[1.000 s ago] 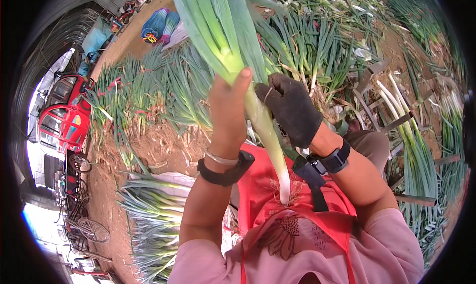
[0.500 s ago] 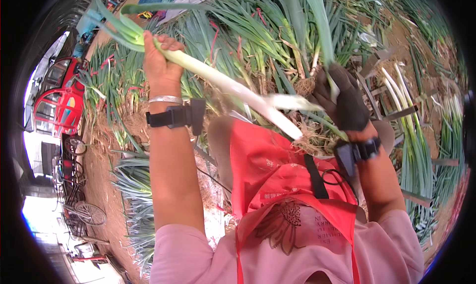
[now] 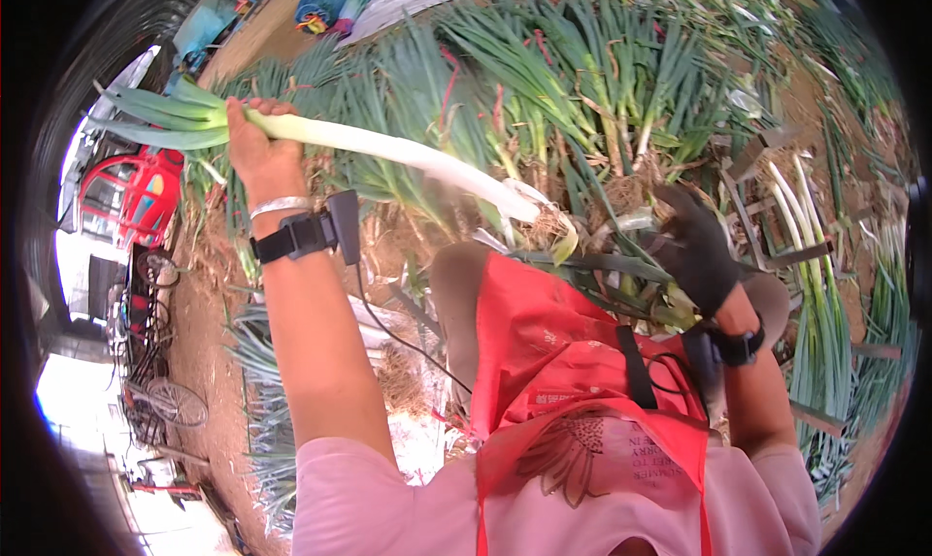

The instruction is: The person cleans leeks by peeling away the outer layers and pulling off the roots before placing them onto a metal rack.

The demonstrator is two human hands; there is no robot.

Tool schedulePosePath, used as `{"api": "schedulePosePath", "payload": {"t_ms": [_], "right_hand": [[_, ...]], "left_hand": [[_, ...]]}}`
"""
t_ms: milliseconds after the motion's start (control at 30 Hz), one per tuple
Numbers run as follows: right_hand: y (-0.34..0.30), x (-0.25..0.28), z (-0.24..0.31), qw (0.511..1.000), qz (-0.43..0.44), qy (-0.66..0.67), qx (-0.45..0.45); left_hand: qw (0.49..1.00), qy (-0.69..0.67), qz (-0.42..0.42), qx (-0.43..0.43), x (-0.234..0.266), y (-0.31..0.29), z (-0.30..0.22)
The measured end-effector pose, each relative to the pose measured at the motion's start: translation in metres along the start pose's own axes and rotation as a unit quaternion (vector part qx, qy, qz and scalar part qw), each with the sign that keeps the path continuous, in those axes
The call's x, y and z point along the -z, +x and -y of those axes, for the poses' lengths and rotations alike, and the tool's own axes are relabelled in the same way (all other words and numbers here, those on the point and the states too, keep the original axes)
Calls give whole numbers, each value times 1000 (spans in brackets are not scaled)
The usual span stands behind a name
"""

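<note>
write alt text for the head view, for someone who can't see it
A person's bare left hand holds a long leek up by its green end, while the black-gloved right hand reaches toward leeks on the ground. A red apron fills the lower centre.

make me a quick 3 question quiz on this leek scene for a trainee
1. True or false: the left hand grips the long leek near where its white stalk meets the green leaves.
2. Which hand wears a dark glove? A) left hand B) right hand C) both
3. Fill in: the apron over the person's lap is ____ in colour.

Key
1. True: bare fingers wrap the stalk just below the leaves.
2. B: the right hand is gloved and low among the leek pile; whether it grips anything is unclear.
3. Red.
</note>
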State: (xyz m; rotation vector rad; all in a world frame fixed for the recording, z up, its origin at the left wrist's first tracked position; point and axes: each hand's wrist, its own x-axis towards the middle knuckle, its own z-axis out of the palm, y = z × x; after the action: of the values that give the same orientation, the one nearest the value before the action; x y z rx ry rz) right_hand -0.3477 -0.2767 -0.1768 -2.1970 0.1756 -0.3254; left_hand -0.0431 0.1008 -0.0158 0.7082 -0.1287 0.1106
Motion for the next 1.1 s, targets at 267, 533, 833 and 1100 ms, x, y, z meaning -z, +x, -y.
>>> {"api": "schedulePosePath", "payload": {"t_ms": [267,533,833,1100], "right_hand": [[43,-44,76,967,137,-74,204],[-31,-17,4,960,225,-41,163],[4,-13,66,993,99,-26,56],[44,-67,113,985,31,84,149]], "left_hand": [[999,11,43,6,-27,-15,-2],[988,-76,59,117,13,15,-36],[997,74,-31,19,-5,3,-7],[946,286,-59,-144,-63,-57,17]]}}
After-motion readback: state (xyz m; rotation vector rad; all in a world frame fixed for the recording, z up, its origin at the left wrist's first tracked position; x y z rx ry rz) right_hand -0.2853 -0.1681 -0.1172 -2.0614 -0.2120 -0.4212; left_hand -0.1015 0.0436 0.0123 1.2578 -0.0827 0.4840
